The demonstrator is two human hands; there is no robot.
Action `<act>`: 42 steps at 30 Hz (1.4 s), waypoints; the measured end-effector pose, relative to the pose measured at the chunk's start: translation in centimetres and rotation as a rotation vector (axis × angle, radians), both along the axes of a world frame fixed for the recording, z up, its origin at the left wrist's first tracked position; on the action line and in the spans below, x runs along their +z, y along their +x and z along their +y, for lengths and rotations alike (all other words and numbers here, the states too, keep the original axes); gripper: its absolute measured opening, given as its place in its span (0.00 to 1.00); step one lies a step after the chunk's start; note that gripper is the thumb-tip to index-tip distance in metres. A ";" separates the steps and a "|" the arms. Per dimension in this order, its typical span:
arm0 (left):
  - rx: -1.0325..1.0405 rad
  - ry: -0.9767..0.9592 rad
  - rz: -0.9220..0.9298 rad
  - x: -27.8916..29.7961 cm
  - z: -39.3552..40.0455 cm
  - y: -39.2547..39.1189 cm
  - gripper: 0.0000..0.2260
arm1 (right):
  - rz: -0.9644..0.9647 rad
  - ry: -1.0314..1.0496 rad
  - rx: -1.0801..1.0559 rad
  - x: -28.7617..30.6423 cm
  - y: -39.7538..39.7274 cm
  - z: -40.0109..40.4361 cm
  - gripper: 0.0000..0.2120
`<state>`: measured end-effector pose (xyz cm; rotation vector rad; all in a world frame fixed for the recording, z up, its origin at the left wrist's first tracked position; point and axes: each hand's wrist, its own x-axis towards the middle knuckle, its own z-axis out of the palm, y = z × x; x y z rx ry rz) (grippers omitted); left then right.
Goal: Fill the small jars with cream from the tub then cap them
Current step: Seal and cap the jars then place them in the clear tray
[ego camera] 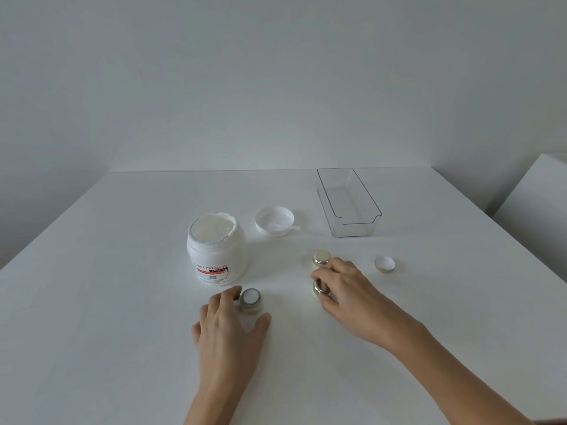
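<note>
The white cream tub [216,246] stands open on the table, full nearly to the rim. In front of it sits a small uncapped jar [250,299] with white cream inside; my left hand [228,329] curves around it, index finger at its left side, thumb apart on the right. My right hand [343,289] grips a gold-capped small jar [319,290] from above. Just behind it stands another gold-capped jar [321,259]. A loose gold cap [384,264] lies upside down to the right, white liner up.
The tub's white lid [274,220] lies upturned behind the tub with a small white spatula [287,226] resting in it. A clear plastic bin [348,202] stands at the back right. The white table [122,271] meets a wall behind.
</note>
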<state>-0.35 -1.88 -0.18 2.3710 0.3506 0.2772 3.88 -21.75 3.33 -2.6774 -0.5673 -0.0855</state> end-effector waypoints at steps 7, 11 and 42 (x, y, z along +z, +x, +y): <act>0.015 -0.046 0.042 0.2 0.1 0.7 0.15 | 0.015 0.121 -0.046 -0.5 0.4 -1.4 0.13; -0.012 -0.077 -0.017 0.5 0.1 0.5 0.12 | -0.133 0.215 -0.358 -0.7 1.2 -5.2 0.23; -0.425 -1.010 -0.067 1.0 -1.7 -0.3 0.19 | 0.058 0.300 0.155 3.6 -1.6 -0.7 0.18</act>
